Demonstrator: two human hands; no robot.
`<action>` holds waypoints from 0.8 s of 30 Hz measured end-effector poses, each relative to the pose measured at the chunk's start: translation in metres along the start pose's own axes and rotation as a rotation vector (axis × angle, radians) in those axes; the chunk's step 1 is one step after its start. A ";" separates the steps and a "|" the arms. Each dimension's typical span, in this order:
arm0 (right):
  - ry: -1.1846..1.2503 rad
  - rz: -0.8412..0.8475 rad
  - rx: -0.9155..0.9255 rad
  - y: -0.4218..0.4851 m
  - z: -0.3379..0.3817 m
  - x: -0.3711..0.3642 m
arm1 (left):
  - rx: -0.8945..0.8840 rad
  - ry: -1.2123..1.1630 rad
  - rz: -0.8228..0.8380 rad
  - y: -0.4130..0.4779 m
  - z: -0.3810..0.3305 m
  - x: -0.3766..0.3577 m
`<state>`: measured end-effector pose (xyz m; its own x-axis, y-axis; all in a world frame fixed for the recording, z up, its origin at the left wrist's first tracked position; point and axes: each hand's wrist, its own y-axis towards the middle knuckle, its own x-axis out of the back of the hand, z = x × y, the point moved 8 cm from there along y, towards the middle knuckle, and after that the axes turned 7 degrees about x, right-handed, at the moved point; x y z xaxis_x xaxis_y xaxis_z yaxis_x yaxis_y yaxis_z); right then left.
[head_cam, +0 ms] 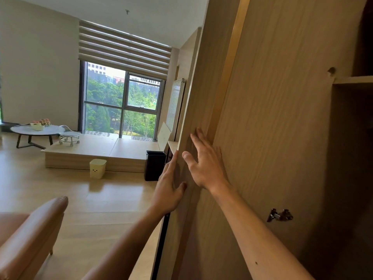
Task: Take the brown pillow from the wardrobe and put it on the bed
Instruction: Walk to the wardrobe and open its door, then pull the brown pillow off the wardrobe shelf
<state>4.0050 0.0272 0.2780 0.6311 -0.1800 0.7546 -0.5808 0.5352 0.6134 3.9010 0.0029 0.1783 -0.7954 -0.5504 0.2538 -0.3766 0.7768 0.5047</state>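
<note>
The light wooden wardrobe door (pixel 262 122) stands open and fills the right half of the view, its inner face towards me. My left hand (pixel 170 186) clasps the door's free edge, thumb on the inner face and fingers along the outer side. My right hand (pixel 203 166) lies flat on the inner face beside it, fingers spread and holding nothing. At the far right is the wardrobe's dark interior with a shelf (pixel 355 79). A dark brown rounded shape (pixel 365 37) sits above that shelf; I cannot tell whether it is the pillow. No bed is in view.
A tan leather chair (pixel 30 237) sits at the bottom left. On the wooden floor stand a yellow bin (pixel 97 168) and a black bin (pixel 154 165) before a low wooden platform (pixel 96 150) under the window. A round table (pixel 34 131) is at the far left. A metal hinge (pixel 279 215) is on the door.
</note>
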 end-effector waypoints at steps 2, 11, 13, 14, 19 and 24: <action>0.002 -0.026 0.005 0.000 -0.001 0.003 | 0.013 -0.010 -0.031 0.002 0.001 0.001; -0.049 -0.195 -0.040 -0.010 -0.030 0.071 | -0.045 -0.048 -0.316 0.000 -0.056 0.004; -0.077 -0.245 -0.073 -0.019 -0.044 0.096 | -0.112 -0.044 -0.335 -0.002 -0.080 -0.005; -0.092 -0.262 -0.087 -0.023 -0.051 0.108 | -0.155 -0.036 -0.331 -0.003 -0.093 -0.012; -0.188 -0.306 -0.151 -0.047 -0.085 0.172 | -0.221 -0.114 -0.147 -0.004 -0.146 -0.072; -0.249 -0.367 -0.173 -0.072 -0.106 0.243 | -0.191 -0.167 0.005 0.000 -0.193 -0.128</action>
<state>4.2551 0.0326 0.3920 0.6236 -0.5639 0.5414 -0.2352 0.5251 0.8179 4.0947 0.0139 0.3052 -0.8704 -0.4762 0.1249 -0.2886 0.6990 0.6542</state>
